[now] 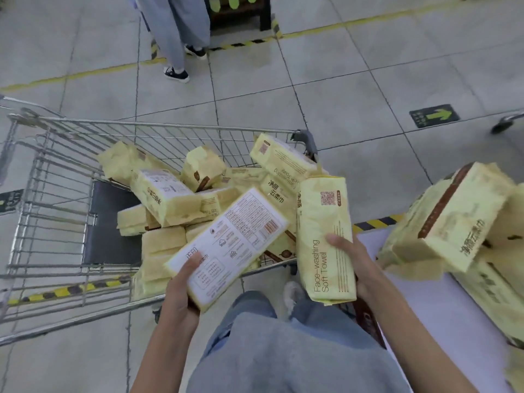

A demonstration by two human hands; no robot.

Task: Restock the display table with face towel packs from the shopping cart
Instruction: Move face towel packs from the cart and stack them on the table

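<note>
Legs: grey trousers (283, 350) are seen nearest the camera, at the bottom centre, with one shoe showing below the cart's near edge.
Left hand: the left hand (181, 287) is clenched around the near end of a pack turned white side up (226, 245), thumb laid on the printed panel; the pack is held over the cart's near side.
Right hand: the right hand (351, 259) is wrapped around a pack marked "Face-washing Soft Towel" (326, 239), held on end between cart and table.
Shopping cart: many yellow packs (170, 199) are left jumbled in the wire shopping cart (56, 171), so the greater part of the load is judged not yet moved.
Display table: a pale display table (439, 307) is seen at the right, with several placed packs (453, 217) stacked unevenly at its far end; much bare surface is left.
Progress: restocking is judged under way but early, with two packs in hand awaiting placement.
Bystander: another person's legs (175, 32) are seen on the tiled floor beyond the cart.
</note>
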